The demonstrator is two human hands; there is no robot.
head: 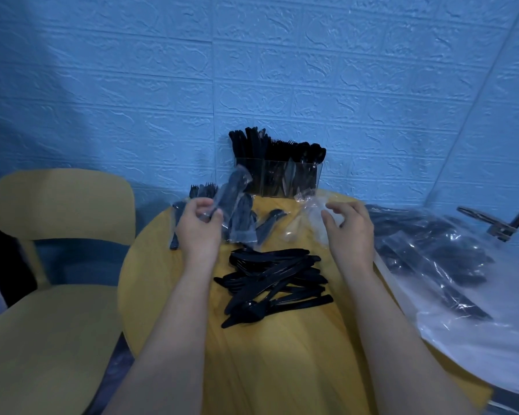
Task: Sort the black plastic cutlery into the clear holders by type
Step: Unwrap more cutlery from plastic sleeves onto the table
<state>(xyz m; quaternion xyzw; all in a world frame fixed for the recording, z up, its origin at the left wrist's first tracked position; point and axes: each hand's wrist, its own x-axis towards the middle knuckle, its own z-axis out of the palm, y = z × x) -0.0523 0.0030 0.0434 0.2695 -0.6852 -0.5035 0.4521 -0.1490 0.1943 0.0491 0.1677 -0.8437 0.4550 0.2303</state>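
Near the far left edge of the round yellow tabletop (168,283): left hand (200,227), fingers curled, pinching a clear wrapped cutlery packet (232,187). Packet long and thin, standing almost upright, top tipped a little to the right. Left arm reaching straight out from the near edge, back of the hand up.

Near the far right edge: right hand (349,227), fingers bent loosely and spread, holding nothing, fingertips at crinkly empty clear wrappers (307,209); touching or just above, cannot tell. Right arm also stretched forward, back of the hand up.

Between the two arms, in the middle of the tabletop: loose pile of black knives, forks and spoons (274,284), lying mostly sideways, left to right.

At the far edge, against the blue wall: clear holders (279,178), packed with black cutlery standing upright.

More wrapped packets (243,223) beside the left hand.

Off the right edge: big clear bag of cutlery (438,259). To the left: yellow chair (57,265).
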